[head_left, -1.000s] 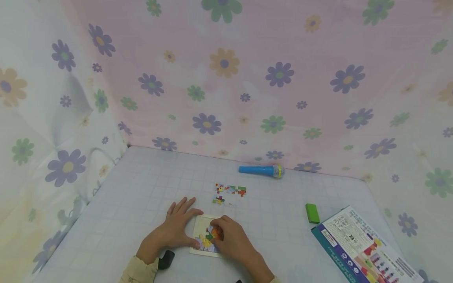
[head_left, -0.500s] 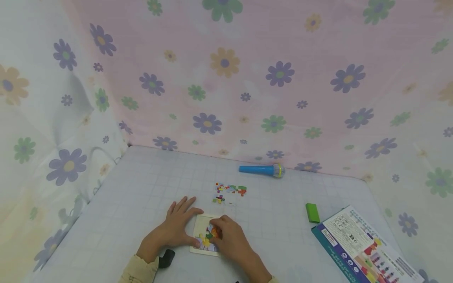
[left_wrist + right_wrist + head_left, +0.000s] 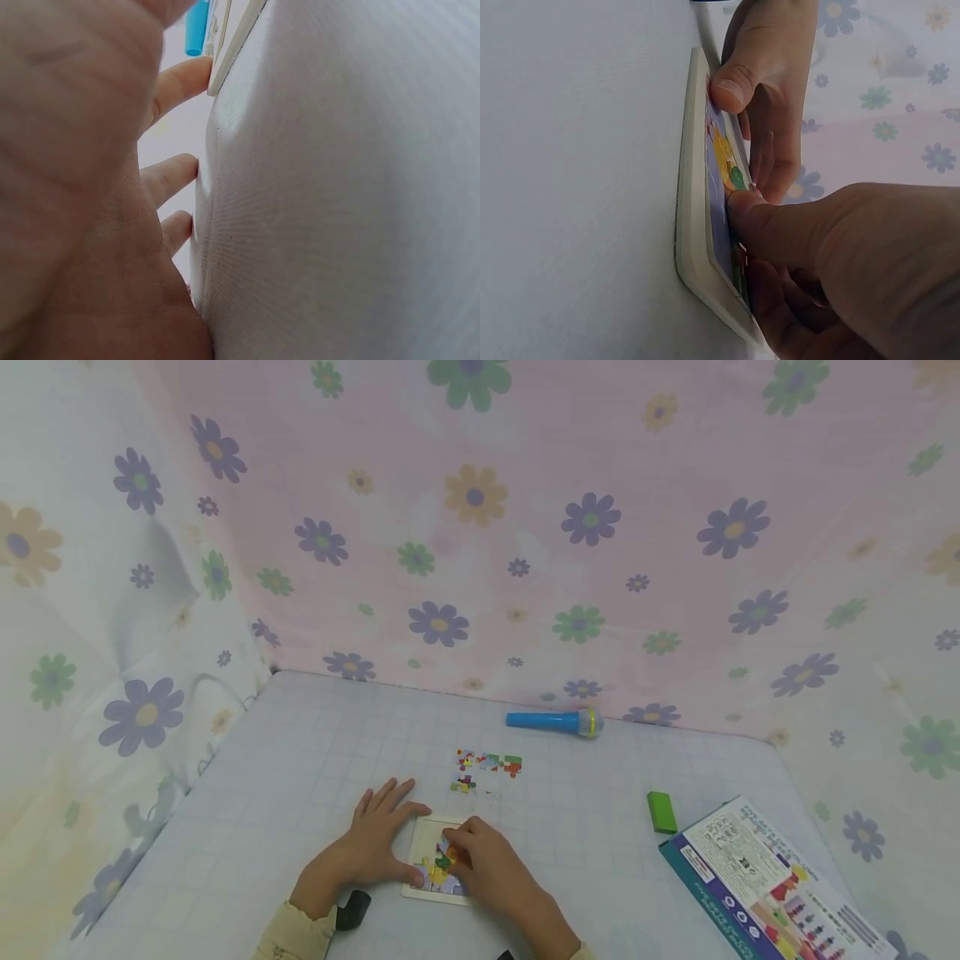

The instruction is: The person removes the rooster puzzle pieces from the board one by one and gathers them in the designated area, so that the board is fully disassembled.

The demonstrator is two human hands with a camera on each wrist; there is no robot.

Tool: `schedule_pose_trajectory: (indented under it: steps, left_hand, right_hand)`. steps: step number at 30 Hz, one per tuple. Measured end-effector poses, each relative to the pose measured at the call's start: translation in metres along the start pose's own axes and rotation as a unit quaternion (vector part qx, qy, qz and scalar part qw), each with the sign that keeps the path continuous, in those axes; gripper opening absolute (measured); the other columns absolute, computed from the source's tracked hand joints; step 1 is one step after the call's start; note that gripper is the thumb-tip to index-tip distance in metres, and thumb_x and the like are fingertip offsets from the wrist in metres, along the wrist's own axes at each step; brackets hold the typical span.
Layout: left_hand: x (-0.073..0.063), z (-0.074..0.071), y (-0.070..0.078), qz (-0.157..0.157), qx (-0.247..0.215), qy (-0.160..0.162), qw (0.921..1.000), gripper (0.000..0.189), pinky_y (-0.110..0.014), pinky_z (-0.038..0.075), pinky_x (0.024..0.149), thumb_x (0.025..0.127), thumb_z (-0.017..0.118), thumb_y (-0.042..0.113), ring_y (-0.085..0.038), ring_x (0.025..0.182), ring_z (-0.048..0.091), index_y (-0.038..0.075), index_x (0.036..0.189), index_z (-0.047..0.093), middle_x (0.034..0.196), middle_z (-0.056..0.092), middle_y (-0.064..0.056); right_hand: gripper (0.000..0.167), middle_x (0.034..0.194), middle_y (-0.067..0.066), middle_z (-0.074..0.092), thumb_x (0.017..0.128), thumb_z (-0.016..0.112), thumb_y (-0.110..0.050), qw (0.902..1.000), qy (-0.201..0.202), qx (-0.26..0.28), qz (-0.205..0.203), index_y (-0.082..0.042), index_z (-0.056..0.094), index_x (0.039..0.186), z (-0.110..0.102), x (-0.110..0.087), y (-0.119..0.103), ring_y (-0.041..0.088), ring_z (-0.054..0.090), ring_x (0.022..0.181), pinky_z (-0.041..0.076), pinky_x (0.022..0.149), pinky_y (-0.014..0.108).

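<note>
A small jigsaw puzzle board (image 3: 422, 837) with a pale frame lies on the table, its lower part filled with colourful pieces. My left hand (image 3: 367, 847) rests at its left side, fingers spread. The left thumb lies on the lower left corner, while the index finger touches the upper left edge, as the left wrist view also shows. From the right, my right hand (image 3: 495, 868) pinches a colourful puzzle piece (image 3: 443, 850) against the board with thumb and curled fingers. The right hand hides the board's right side. Several loose puzzle pieces (image 3: 490, 762) lie beyond the board.
Farther back lies a blue toy microphone (image 3: 551, 721). A green block (image 3: 662, 812) and a printed box (image 3: 765, 877) lie on the right. Flowered cloth (image 3: 525, 527) encloses the table (image 3: 300, 735) at the back and sides.
The right fingers shift slightly over the puzzle piece on the board. The left hand and the loose pieces stay where they were.
</note>
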State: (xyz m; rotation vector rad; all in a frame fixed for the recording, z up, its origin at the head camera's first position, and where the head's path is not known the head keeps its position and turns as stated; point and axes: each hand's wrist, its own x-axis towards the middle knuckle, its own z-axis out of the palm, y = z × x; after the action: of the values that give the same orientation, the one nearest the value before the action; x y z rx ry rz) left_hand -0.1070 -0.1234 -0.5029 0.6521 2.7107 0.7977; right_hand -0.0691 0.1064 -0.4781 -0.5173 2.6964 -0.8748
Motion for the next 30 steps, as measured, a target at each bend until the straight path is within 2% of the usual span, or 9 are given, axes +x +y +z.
schedule_pose_trajectory:
  steps: [5, 10, 18, 25, 30]
  left_hand:
    - [-0.0006, 0.0011, -0.0011, 0.003, -0.003, -0.004, 1.0000, 0.091, -0.073, 0.004, 0.121, 0.060, 0.089, 0.065, -0.045, 0.157, 0.012, 0.029, 0.137, 0.057, 0.168, 0.027, -0.013]
    - [-0.0016, 0.0010, -0.0018, 0.002, -0.007, -0.004, 1.0000, 0.091, -0.071, 0.004, 0.122, 0.060, 0.089, 0.063, -0.044, 0.158, 0.011, 0.029, 0.138, 0.057, 0.169, 0.025, -0.012]
    - [-0.0017, 0.0007, -0.0006, -0.002, -0.006, -0.006, 1.0000, 0.087, -0.072, 0.004, 0.122, 0.064, 0.088, 0.063, -0.044, 0.158, 0.011, 0.029, 0.138, 0.056, 0.169, 0.025, -0.012]
    - [-0.0027, -0.0002, 0.0016, 0.004, -0.010, -0.001, 0.9999, 0.081, -0.075, 0.004, 0.120, 0.070, 0.087, 0.059, -0.046, 0.157, 0.012, 0.027, 0.137, 0.057, 0.168, 0.026, -0.014]
    - [-0.0019, 0.0012, 0.0045, -0.003, -0.002, 0.003, 1.0000, 0.080, -0.077, 0.006, 0.119, 0.071, 0.084, 0.063, -0.046, 0.157, 0.012, 0.026, 0.137, 0.056, 0.168, 0.026, -0.015]
  right_hand:
    - [0.043, 0.103, -0.008, 0.060, 0.090, 0.078, -0.021, 0.9999, -0.006, 0.006, 0.013, -0.015, 0.069, 0.132, 0.0004, -0.0006, 0.0019, 0.000, 0.049, 0.081, 0.048, 0.072, 0.017]
    - [0.045, 0.107, -0.006, 0.058, 0.093, 0.075, -0.023, 0.9998, -0.015, -0.013, 0.004, -0.013, 0.065, 0.135, -0.0006, -0.0014, 0.0006, 0.000, 0.048, 0.082, 0.047, 0.072, 0.016]
    - [0.044, 0.104, -0.009, 0.054, 0.095, 0.073, -0.025, 0.9996, -0.011, -0.025, -0.007, -0.012, 0.064, 0.136, 0.0009, -0.0021, 0.0014, -0.001, 0.046, 0.081, 0.044, 0.070, 0.014]
    - [0.044, 0.100, -0.009, 0.053, 0.094, 0.073, -0.026, 0.9999, -0.006, -0.004, -0.015, -0.013, 0.064, 0.135, -0.0005, -0.0021, 0.0034, 0.000, 0.046, 0.081, 0.044, 0.069, 0.014]
    - [0.044, 0.098, -0.010, 0.052, 0.095, 0.072, -0.025, 0.9998, -0.005, 0.019, -0.006, -0.013, 0.064, 0.136, -0.0003, 0.0006, 0.0085, 0.000, 0.047, 0.080, 0.044, 0.068, 0.014]
